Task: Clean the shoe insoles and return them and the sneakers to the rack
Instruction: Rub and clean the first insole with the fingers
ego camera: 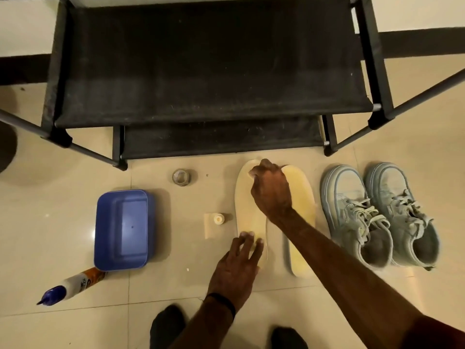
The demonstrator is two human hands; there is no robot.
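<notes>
Scrubbing of the left insole [247, 210] was the step in hand, judged from the head view. The left hand [235, 270] lay flat with straight fingers pressing the heel end of that insole against the floor tiles [176, 285], grasping nothing. The right hand [270, 190] was curled at the toe end, near the rack [201, 71]; it appeared to pinch something small and pale, but what it held could not be told.

To do the step well, in my judgement:
1. Keep the heel pinned so the insole does not slide.
2. Work from toe to heel in short strokes.
3. Keep the right forearm clear of the right insole [302, 217], which lay just beside the first, under that arm.

Count of things on the floor:
- Insoles: two, side by side in front of the rack.
- Sneakers [377, 212]: two, pale blue, upright, just right of the insoles.
- Blue tub [122, 229]: one, left of centre.
- Bottle [73, 282] with a blue cap: one, lying on its side near the tub.
- Tape roll [181, 176]: one, near the rack's foot.
- Small white cap [219, 219]: one, resting on a pale card between tub and insoles.

Both rack shelves showed no shoes.
</notes>
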